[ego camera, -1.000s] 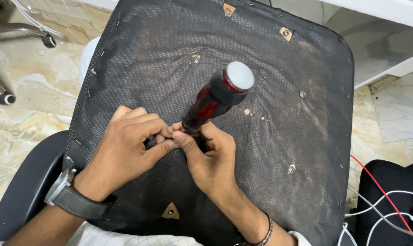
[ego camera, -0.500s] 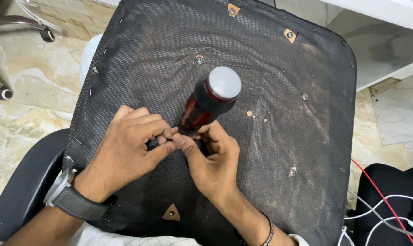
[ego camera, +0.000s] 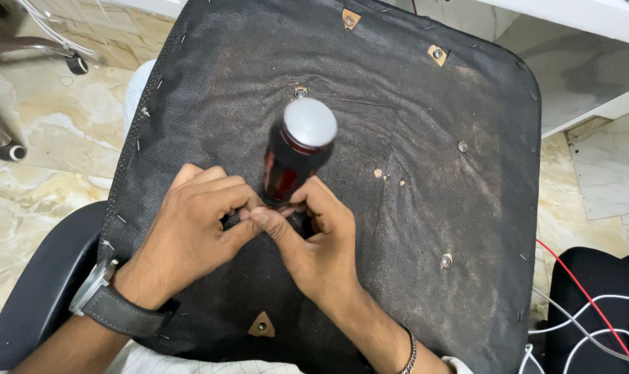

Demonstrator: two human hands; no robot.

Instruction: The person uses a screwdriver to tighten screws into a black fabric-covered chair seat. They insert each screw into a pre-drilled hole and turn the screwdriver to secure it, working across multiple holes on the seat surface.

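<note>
Screwdriver [ego camera: 297,156] held upright between pinched fingertips of left hand [ego camera: 189,232] and right hand [ego camera: 321,242], handle risen above fingers, tip hidden.

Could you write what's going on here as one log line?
left hand: pinching at screwdriver base | right hand: gripping low on screwdriver | tool: upright on black chair underside

Screwdriver [ego camera: 297,156] upright on seat underside [ego camera: 432,201] (centre), hands at base.
</note>
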